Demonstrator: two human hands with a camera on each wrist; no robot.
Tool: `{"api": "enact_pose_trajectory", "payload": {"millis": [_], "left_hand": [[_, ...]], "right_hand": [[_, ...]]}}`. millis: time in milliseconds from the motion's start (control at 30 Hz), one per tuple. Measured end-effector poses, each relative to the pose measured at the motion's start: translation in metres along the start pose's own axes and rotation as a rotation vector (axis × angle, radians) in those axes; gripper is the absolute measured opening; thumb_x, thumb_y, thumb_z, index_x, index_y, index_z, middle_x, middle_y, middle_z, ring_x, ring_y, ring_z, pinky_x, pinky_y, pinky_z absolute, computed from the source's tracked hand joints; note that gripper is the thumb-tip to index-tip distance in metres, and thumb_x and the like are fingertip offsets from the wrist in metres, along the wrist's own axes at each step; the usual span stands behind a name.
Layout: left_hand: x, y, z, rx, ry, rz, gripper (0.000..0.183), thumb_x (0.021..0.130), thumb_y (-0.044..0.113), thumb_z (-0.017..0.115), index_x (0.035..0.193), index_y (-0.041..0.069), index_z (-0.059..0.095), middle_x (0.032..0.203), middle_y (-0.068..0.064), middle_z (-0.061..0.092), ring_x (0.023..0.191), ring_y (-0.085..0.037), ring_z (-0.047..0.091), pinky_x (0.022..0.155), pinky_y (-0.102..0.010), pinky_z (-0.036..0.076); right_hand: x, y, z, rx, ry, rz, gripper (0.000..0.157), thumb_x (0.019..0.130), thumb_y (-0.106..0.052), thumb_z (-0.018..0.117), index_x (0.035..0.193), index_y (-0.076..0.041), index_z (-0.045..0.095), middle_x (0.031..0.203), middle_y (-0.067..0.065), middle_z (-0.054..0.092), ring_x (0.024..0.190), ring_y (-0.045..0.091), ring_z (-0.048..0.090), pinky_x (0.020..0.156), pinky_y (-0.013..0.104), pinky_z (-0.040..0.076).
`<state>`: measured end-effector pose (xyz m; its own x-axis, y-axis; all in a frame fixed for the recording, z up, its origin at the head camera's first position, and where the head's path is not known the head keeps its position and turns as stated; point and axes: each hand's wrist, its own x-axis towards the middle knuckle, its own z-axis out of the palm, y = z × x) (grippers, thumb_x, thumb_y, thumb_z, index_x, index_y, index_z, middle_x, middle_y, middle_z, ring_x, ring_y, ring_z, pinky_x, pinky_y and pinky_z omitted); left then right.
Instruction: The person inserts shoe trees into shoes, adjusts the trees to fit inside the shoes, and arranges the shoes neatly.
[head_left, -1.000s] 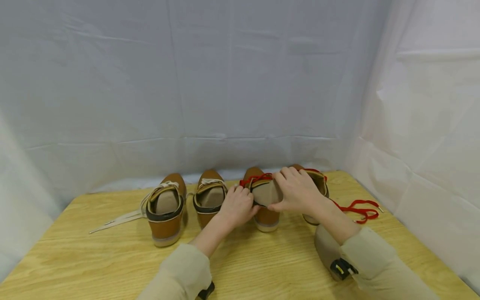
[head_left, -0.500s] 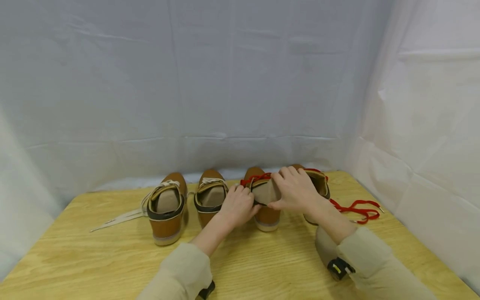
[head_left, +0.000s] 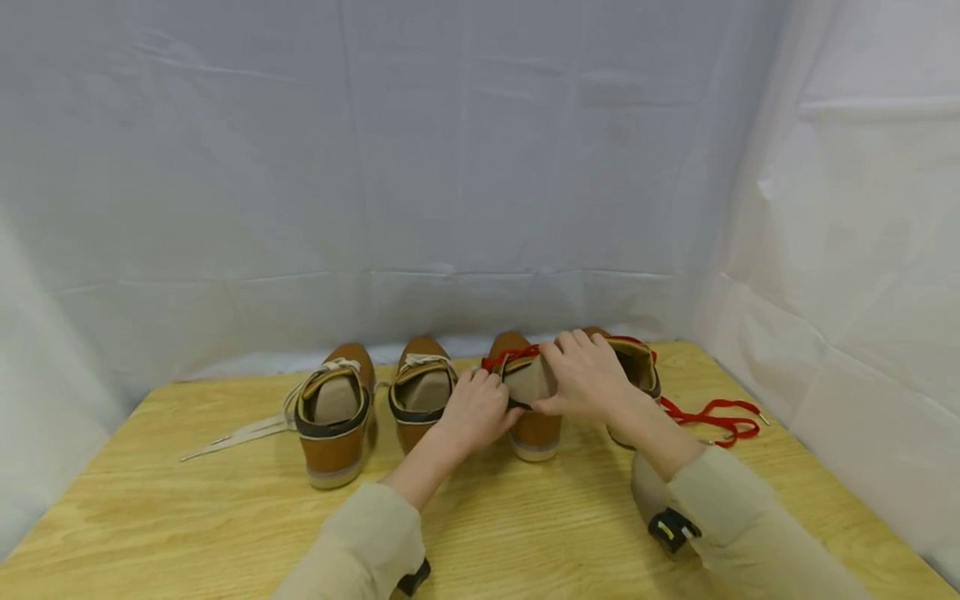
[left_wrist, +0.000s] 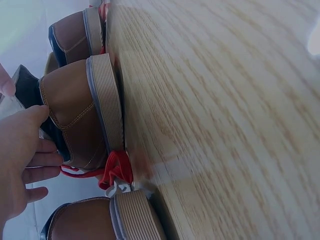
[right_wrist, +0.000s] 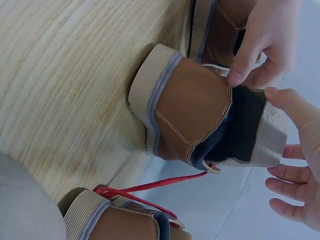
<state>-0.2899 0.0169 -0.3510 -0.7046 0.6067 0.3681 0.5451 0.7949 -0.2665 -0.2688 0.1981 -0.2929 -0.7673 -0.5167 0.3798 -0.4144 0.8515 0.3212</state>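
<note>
A brown shoe (head_left: 535, 433) with red laces (head_left: 517, 356) stands third from the left in a row. At the left of its opening, my left hand (head_left: 476, 408) grips the dark collar (right_wrist: 240, 120), thumb tip on the edge. My right hand (head_left: 587, 377) pinches a beige insole (head_left: 531, 382) that tilts up out of the opening. The right wrist view shows the insole's grey face, with the thumb at one edge and fingers spread behind. The insole's front part is hidden inside the shoe.
Two brown shoes, one at far left (head_left: 330, 454) and its neighbour (head_left: 423, 400), have cream laces. Partly behind my right hand stands another shoe (head_left: 637, 367), red laces (head_left: 723, 421) trailing right. Under my right forearm lies a rounded beige piece (head_left: 647, 492). White cloth (head_left: 480, 167) hangs behind the table.
My right hand has shifted slightly left with the insole, and less of the insole shows. The left hand keeps its place on the collar.
</note>
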Motion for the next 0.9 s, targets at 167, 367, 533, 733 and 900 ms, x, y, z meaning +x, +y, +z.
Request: {"api": "enact_pose_trajectory", "payload": {"millis": [167,367,533,733,900], "left_hand": [[0.0006,-0.0001,0.0002,0.002,0.013,0.004,0.039,0.088,0.047,0.057,0.081,0.01,0.066,0.087,-0.003,0.062,0.088,-0.021,0.056,0.086,-0.037,0.041],[0.0001,0.0003,-0.0004,-0.007,0.018,-0.002,0.039,0.088,0.047,0.058,0.081,0.01,0.067,0.088,-0.003,0.063,0.089,-0.022,0.056,0.085,-0.037,0.042],[-0.0004,0.0009,-0.0003,-0.018,-0.006,-0.007,0.039,0.088,0.047,0.058,0.085,0.009,0.067,0.089,-0.004,0.063,0.091,-0.022,0.056,0.088,-0.038,0.041],[0.0002,0.001,0.0011,-0.025,-0.029,-0.013,0.039,0.089,0.047,0.056,0.084,0.01,0.066,0.09,-0.004,0.062,0.091,-0.022,0.056,0.088,-0.038,0.041],[0.001,0.0007,0.0003,-0.022,-0.045,-0.017,0.039,0.09,0.048,0.055,0.086,0.011,0.066,0.092,-0.004,0.061,0.093,-0.022,0.055,0.088,-0.038,0.041]], "right_hand": [[0.0026,-0.0007,0.0002,0.013,-0.032,0.017,0.078,0.069,-0.062,0.069,0.121,-0.005,0.056,0.106,0.014,0.055,0.099,0.031,0.052,0.08,0.044,0.044],[0.0036,-0.0019,0.0012,0.021,-0.036,0.023,0.076,0.069,-0.061,0.07,0.119,-0.005,0.057,0.104,0.014,0.055,0.096,0.03,0.053,0.077,0.043,0.045],[0.0047,-0.0035,0.0029,0.029,-0.053,0.038,0.075,0.07,-0.061,0.07,0.119,-0.005,0.057,0.104,0.014,0.055,0.096,0.03,0.053,0.078,0.043,0.045],[0.0058,-0.0043,0.0052,0.037,-0.066,0.051,0.075,0.07,-0.06,0.07,0.119,-0.006,0.056,0.105,0.015,0.054,0.096,0.031,0.053,0.078,0.044,0.045],[0.0073,-0.0048,0.0055,0.048,-0.072,0.061,0.075,0.07,-0.06,0.07,0.119,-0.005,0.055,0.106,0.014,0.054,0.098,0.031,0.052,0.079,0.044,0.044]]}}
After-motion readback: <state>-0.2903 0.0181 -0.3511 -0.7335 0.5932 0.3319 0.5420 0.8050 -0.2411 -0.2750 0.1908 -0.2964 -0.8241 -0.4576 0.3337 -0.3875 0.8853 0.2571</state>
